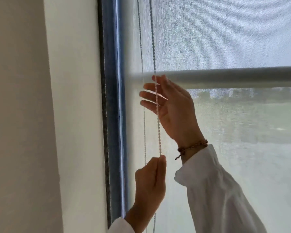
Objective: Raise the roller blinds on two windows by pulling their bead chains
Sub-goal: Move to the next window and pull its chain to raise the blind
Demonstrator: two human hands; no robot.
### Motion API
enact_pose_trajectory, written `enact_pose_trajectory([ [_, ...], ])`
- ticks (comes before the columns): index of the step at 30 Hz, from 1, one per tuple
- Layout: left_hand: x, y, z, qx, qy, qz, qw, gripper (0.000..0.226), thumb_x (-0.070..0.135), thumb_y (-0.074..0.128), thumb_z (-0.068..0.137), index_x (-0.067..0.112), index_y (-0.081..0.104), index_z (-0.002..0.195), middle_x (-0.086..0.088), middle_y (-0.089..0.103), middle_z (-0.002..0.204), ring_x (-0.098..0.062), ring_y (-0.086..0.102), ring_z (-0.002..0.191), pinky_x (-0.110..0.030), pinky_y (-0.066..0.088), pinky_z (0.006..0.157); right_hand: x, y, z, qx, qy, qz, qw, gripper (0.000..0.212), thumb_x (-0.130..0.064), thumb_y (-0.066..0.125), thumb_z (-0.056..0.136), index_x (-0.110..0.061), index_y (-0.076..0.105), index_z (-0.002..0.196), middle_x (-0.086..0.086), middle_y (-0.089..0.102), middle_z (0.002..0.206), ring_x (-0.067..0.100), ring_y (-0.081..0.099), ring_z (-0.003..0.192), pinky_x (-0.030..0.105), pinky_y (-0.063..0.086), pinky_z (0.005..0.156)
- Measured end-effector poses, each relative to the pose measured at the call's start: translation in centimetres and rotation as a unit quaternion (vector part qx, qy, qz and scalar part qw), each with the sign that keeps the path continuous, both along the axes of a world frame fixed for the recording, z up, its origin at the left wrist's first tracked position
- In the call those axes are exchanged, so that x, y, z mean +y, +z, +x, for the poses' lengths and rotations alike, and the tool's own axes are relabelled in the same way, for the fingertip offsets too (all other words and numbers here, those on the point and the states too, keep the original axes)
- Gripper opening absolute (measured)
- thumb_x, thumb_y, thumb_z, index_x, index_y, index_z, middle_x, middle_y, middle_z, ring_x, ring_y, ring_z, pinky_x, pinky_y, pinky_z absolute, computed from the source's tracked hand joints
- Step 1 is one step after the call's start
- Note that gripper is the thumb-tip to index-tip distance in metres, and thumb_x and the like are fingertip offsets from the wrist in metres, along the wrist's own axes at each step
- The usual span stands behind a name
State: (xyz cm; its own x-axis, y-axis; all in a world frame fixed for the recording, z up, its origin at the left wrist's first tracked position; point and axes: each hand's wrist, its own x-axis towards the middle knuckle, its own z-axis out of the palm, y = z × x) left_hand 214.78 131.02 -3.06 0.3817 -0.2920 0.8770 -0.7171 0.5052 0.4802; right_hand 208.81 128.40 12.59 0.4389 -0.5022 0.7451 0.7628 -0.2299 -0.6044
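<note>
Hands work the white plastic bead chain hanging just right of the blue window frame; the left hand, low beside that frame, is pinched closed on the nearer strand; the right hand, higher up, is spread wide with fingers behind the chain, holding nothing. The translucent grey fabric roller blind's bottom bar sits partway up the frame, so raising appears underway; next, likely, the upper hand must close and draw downward.
</note>
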Motion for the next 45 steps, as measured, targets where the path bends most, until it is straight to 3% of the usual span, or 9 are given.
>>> enact_pose_trajectory([
  [3,0.7,-1.4,-0.2,0.019,0.012,0.029,0.999,0.049,0.069,0.026,0.082,0.034,0.038,0.050,0.018,0.042,0.041,-0.007,0.036,0.038,-0.013,0.022,0.041,1.3,0.5,0.4,0.007,-0.073,0.025,0.997,0.022,-0.024,0.047,0.095,-0.010,0.065,0.093,-0.004,0.049,0.055,0.004,0.038,0.038,0.016,0.031,0.035],
  [7,1.5,0.0,-1.6,0.111,-0.057,0.053,0.991,0.040,0.034,0.039,0.093,0.030,0.042,0.054,0.015,0.044,0.040,-0.007,0.036,0.040,-0.023,0.027,0.046,2.4,-0.1,0.4,-0.050,-0.220,-0.012,0.974,0.026,-0.020,0.050,0.094,-0.021,0.064,0.073,-0.016,0.043,0.036,0.001,0.033,0.036,0.019,0.028,0.044],
  [11,2.7,2.7,-2.8,0.196,-0.203,0.126,0.951,0.064,0.080,0.030,0.066,0.028,0.063,0.081,-0.019,0.064,0.082,-0.021,0.062,0.078,-0.033,0.050,0.076,3.5,-0.2,-1.5,-0.083,-0.295,-0.053,0.950,0.020,-0.021,0.050,0.091,-0.022,0.064,0.077,-0.023,0.048,0.040,-0.001,0.041,0.040,0.022,0.033,0.052],
  [14,4.2,7.1,-4.0,0.201,-0.221,0.099,0.949,0.069,0.078,0.016,0.068,0.034,0.058,0.100,-0.001,0.062,0.110,-0.007,0.060,0.100,-0.036,0.039,0.104,4.4,-0.6,-3.7,-0.090,-0.328,-0.054,0.939,0.019,-0.026,0.050,0.089,-0.023,0.064,0.076,-0.022,0.048,0.040,0.001,0.039,0.041,0.026,0.034,0.052],
  [18,7.2,14.7,-5.7,0.174,-0.286,0.055,0.940,0.061,0.050,0.011,0.093,0.014,0.046,0.126,0.007,0.062,0.104,0.000,0.062,0.093,-0.013,0.050,0.080,6.5,-3.4,-6.7,-0.074,-0.331,-0.076,0.938,0.019,-0.021,0.050,0.090,-0.018,0.065,0.079,-0.016,0.044,0.042,0.001,0.037,0.042,0.023,0.033,0.046],
  [22,11.2,20.2,-9.6,0.137,-0.292,0.007,0.947,0.053,0.044,0.022,0.096,0.007,0.048,0.123,-0.004,0.064,0.107,-0.020,0.064,0.105,-0.029,0.052,0.091,9.1,-9.1,-8.9,-0.015,-0.314,-0.091,0.945,0.019,-0.038,0.047,0.087,-0.028,0.061,0.077,-0.015,0.044,0.044,0.004,0.032,0.040,0.023,0.029,0.042],
  [29,13.8,20.4,-13.8,0.243,-0.174,-0.024,0.954,0.030,0.034,0.044,0.093,0.014,0.059,0.076,0.007,0.038,0.050,-0.004,0.032,0.035,-0.018,0.024,0.034,13.5,-17.0,-11.7,0.065,-0.295,-0.118,0.946,0.025,-0.036,0.041,0.089,-0.020,0.057,0.078,-0.013,0.040,0.048,0.005,0.034,0.045,0.013,0.030,0.047],
  [35,15.9,19.2,-15.8,0.258,-0.227,-0.150,0.927,0.035,0.025,0.043,0.094,0.014,0.050,0.062,0.004,0.030,0.048,-0.008,0.022,0.040,-0.019,0.016,0.036,14.2,-15.5,-12.9,0.118,-0.247,-0.165,0.948,0.033,-0.015,0.049,0.094,-0.033,0.056,0.066,-0.021,0.047,0.047,0.004,0.041,0.043,0.007,0.031,0.048],
  [45,16.6,12.1,-17.7,0.221,-0.135,-0.094,0.961,0.037,0.028,0.043,0.094,0.020,0.047,0.058,0.007,0.033,0.040,-0.005,0.027,0.033,-0.018,0.024,0.034,13.1,-10.5,-14.5,0.085,-0.061,0.020,0.994,0.083,-0.076,0.006,0.074,-0.023,0.066,0.097,-0.004,0.069,0.087,0.009,0.065,0.081,0.022,0.051,0.068],
])
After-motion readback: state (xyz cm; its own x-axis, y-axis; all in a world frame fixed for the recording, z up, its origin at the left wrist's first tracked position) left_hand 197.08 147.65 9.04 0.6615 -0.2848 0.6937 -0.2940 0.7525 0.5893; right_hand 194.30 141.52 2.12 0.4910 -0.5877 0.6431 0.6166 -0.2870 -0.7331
